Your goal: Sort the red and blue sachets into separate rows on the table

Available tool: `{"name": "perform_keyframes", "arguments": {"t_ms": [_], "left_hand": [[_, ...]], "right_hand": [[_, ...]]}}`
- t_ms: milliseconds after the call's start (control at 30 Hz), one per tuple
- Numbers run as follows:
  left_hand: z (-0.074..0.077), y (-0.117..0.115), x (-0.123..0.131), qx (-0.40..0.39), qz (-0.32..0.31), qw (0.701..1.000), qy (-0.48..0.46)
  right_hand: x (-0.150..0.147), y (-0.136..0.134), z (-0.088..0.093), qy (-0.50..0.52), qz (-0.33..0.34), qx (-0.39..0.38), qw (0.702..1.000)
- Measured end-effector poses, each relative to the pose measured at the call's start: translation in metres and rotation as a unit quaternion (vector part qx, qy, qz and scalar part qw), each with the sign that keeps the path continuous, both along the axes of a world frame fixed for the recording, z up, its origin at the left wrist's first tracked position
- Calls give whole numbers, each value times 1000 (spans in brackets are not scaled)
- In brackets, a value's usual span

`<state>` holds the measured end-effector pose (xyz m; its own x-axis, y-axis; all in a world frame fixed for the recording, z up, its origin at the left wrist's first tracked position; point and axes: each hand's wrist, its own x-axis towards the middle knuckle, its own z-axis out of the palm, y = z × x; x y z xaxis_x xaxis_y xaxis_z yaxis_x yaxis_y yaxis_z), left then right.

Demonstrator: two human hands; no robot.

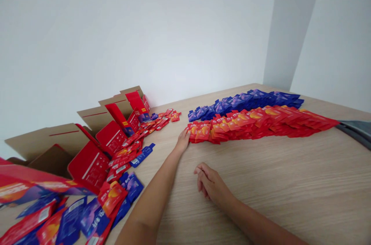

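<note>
My left hand (183, 140) is at the near left end of a long overlapping row of red sachets (255, 119), its fingers closed on the edge of the end sachet (203, 132). The fingertips are partly hidden behind that sachet. Lower and to the right, my right hand (208, 179) hovers over or rests on the wooden table (278, 175); which one I cannot tell. Its fingers are curled together, with nothing visible in them. Behind the red row runs a similar row of blue sachets (240, 102).
Several open red cartons (89, 165) with raised brown flaps line the left side, against the white wall (179, 32). Loose red and blue sachets (113, 196) spill in front of them. A dark grey object (356, 131) lies at the right edge.
</note>
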<state>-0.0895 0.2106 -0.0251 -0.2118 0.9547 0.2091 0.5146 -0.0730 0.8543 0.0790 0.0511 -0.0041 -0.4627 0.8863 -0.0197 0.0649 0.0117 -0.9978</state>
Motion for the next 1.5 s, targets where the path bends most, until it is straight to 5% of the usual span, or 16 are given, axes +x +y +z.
{"name": "perform_keyframes", "arguments": {"t_ms": [833, 967, 1100, 1233, 1300, 1500], "left_hand": [[9, -30, -11, 11, 74, 994, 81], [25, -46, -46, -4, 143, 977, 158], [49, -77, -109, -22, 244, 939, 240], [57, -110, -165, -175, 330, 850, 371], [56, -121, -182, -235, 318, 821, 412], [57, -132, -191, -259, 229, 809, 475]], "right_hand": [[1, 0, 0, -1, -1, -2, 1000], [1, 0, -1, 4, 2, -8, 1000], [1, 0, -2, 6, 6, -3, 1000], [1, 0, -4, 0, 5, 8, 1000], [2, 0, -4, -1, 6, 7, 1000], [3, -1, -1, 4, 10, -2, 1000]]}}
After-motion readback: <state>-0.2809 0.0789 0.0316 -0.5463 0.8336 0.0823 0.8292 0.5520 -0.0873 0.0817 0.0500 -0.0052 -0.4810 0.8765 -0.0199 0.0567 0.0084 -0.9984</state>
